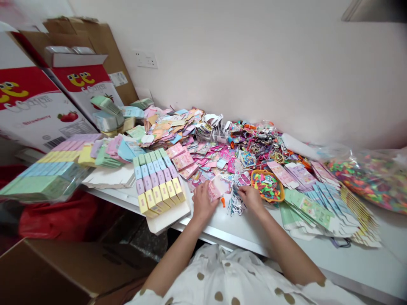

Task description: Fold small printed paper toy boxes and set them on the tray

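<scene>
My left hand [203,202] is closed on a small pink printed box [215,189], held just above the white table. An orange whistle-like plastic piece [223,202] lies right beside that box. My right hand [250,197] pinches a small grey-and-white cut-out sticker [235,189] by its edge. Beneath its fingertips is a loose pile of white-edged cut-outs [234,206]. Just right of that hand, a yellow basket [281,195] holds many small bright plastic pieces. Pink and white cut-outs [243,178] lie behind it.
Left of my hands, a white tray [155,228] carries rows of pastel boxes [157,180]. Heaps of printed packets [174,125] and tangled trinkets [257,142] line the wall. Flat cartons [318,212] and a bag of colourful pieces [369,178] lie right. A cardboard box [73,267] stands below.
</scene>
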The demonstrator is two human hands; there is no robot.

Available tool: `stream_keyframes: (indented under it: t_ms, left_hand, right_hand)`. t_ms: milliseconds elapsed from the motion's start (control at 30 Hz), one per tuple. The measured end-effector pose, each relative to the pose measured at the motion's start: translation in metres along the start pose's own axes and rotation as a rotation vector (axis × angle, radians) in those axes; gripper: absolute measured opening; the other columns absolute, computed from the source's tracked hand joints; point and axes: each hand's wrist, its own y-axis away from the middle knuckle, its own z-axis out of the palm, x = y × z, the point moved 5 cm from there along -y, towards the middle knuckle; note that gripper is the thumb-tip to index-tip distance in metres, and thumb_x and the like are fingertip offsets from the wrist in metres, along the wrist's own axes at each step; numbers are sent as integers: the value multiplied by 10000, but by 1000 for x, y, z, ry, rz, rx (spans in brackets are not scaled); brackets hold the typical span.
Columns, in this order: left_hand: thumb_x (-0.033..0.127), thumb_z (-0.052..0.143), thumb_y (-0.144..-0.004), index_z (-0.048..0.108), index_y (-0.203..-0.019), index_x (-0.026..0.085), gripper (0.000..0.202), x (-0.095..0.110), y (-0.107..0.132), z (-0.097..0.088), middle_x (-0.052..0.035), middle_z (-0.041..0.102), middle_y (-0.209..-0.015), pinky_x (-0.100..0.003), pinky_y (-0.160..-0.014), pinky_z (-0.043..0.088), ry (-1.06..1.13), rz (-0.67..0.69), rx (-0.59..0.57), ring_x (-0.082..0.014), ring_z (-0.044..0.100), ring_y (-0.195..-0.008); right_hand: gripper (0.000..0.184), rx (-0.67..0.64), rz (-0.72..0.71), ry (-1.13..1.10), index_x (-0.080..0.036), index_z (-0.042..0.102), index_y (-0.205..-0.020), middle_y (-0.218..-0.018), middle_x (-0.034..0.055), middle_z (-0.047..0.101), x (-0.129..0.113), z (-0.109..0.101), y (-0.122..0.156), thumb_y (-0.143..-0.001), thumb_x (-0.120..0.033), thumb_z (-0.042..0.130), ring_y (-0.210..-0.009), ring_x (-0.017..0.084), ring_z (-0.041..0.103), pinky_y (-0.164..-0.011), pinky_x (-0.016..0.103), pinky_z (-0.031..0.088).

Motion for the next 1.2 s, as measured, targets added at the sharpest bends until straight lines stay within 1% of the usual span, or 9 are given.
stream_keyframes:
  t_ms: [100, 233, 467, 667, 767, 867, 1000, 1133, 1200]
  left_hand:
    - [278, 661, -660, 386, -1294, 218, 694, 2, -1, 1, -113, 482, -1169, -448, -893, 381, -29, -3, -1, -304, 433, -1111]
    - [246, 651, -651, 379, -1301, 216, 705, 14, -1, 3, -114, 478, -1179, -439, -876, 377, -57, 1, -1, -304, 427, -1097]
    - [191, 601, -667, 426, -1273, 186, 630, 30, 3, -1, -130, 465, -1224, -460, -914, 330, -186, 103, 82, -310, 392, -1145]
    - [223, 606, -669, 427, -1275, 175, 634, 31, 5, 1, -137, 481, -1185, -441, -880, 356, -147, 149, 105, -304, 423, -1107]
    - [202, 604, -666, 437, -1263, 198, 620, 31, 4, 4, -123, 480, -1184, -446, -908, 344, -101, 198, 105, -300, 416, -1119]
    - [224, 636, -653, 426, -1262, 202, 644, 21, 1, 8, -111, 486, -1177, -440, -922, 359, -8, 161, 89, -291, 428, -1108]
    - [297, 685, -636, 413, -1252, 192, 681, 8, -6, 8, -102, 502, -1144, -431, -933, 381, 127, 63, 107, -278, 453, -1082]
    - [280, 703, -618, 421, -1242, 191, 691, 12, -8, 9, -98, 508, -1140, -430, -953, 372, 167, 74, 86, -276, 455, -1085]
    - [266, 707, -612, 422, -1240, 180, 695, 14, -8, 10, -102, 508, -1150, -425, -955, 370, 172, 81, 66, -273, 452, -1087]
  right_hand:
    - [247, 109, 56, -373, -176, 617, -798, -658, 29, 647, -10, -19, -3, -759, -411, 555, -593, 178, 580, -578, 274, 428]
    - [276, 99, 144, -771, -188, 545, -777, -576, -1, 612, -38, -14, 0, -727, -457, 583, -454, 141, 528, -473, 253, 411]
    - [259, 105, 65, -422, -173, 564, -570, -506, -15, 557, -60, 3, 10, -742, -367, 561, -511, 134, 513, -508, 228, 364]
    - [243, 158, -101, -350, -178, 658, -963, -799, 42, 671, -73, -2, 17, -820, -307, 509, -678, 155, 587, -653, 255, 446]
    - [238, 60, -277, -218, -200, 687, -881, -847, 59, 678, -82, -8, 19, -856, -242, 454, -805, 176, 599, -742, 275, 442]
    - [230, 14, -273, -144, -200, 692, -852, -828, 47, 683, -67, -30, 13, -863, -261, 471, -785, 164, 607, -726, 256, 441]
    - [207, 109, 27, 201, -168, 685, -931, -908, 88, 688, -9, -69, -8, -800, -265, 557, -833, 199, 614, -718, 264, 420]
    - [178, -80, 187, 419, -164, 705, -869, -858, 100, 698, 32, -69, -27, -748, -217, 585, -821, 209, 617, -674, 253, 389]
    - [188, -74, 184, 385, -181, 715, -809, -818, 78, 703, 38, -70, -31, -778, -199, 531, -795, 189, 616, -670, 248, 385]
